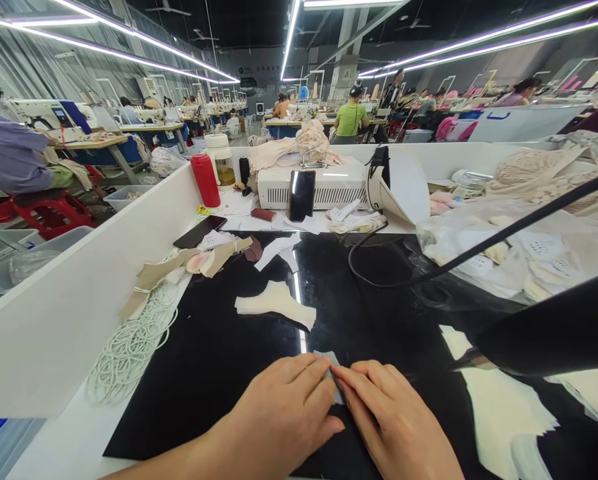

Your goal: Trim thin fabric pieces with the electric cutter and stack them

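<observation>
A small pale grey piece of thin material lies on the black work surface, mostly covered by my fingers. My left hand presses on it from the left, its fingertips together. From the right, my right hand pinches at the same piece, index finger and thumb close together. The fingertips of both hands meet over it. Just beyond them rests a cream shaped fabric piece, flat on the black surface.
A dark cylindrical tool with a black cable reaches in from the right, above cream fabric pieces. Light cord loops lie left. At the back stand a phone, a white machine and a red bottle.
</observation>
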### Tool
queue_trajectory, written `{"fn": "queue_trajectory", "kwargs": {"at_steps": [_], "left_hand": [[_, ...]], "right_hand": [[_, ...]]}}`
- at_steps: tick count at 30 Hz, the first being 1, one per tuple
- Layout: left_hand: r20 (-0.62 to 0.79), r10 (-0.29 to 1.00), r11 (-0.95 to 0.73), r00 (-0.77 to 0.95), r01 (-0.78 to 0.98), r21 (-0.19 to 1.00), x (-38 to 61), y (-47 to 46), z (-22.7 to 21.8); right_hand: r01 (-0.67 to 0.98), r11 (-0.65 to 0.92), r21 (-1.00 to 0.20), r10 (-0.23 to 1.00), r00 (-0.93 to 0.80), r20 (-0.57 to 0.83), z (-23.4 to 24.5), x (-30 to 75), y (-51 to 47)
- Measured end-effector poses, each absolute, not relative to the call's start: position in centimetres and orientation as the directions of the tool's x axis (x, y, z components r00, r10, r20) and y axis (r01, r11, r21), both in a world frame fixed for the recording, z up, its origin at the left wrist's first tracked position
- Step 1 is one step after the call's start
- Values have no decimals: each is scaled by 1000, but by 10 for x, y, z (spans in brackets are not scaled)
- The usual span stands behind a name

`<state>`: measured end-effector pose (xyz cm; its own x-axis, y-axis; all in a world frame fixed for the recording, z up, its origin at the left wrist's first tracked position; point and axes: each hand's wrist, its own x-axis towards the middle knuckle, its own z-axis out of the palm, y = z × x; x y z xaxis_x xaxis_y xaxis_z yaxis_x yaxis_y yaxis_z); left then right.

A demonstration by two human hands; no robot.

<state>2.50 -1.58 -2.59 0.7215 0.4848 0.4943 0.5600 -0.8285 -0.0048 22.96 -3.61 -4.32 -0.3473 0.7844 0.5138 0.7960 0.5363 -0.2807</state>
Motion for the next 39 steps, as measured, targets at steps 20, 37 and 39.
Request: {"fn": "queue_trajectory", "kwargs": {"at_steps": [20,37,39], "left_hand": [[613,259,-838,746,490,-242,9,4,-34],[614,231,-849,754,465,-251,10,0,-43],[599,233,-844,766,466,-268,10,-1,-47]], "right_hand": [[872,330,-360,435,198,878,4,261,-56],[198,479,-855,783,345,518,49,292,6],[142,489,-861,810,294,508,50,284,6]]}}
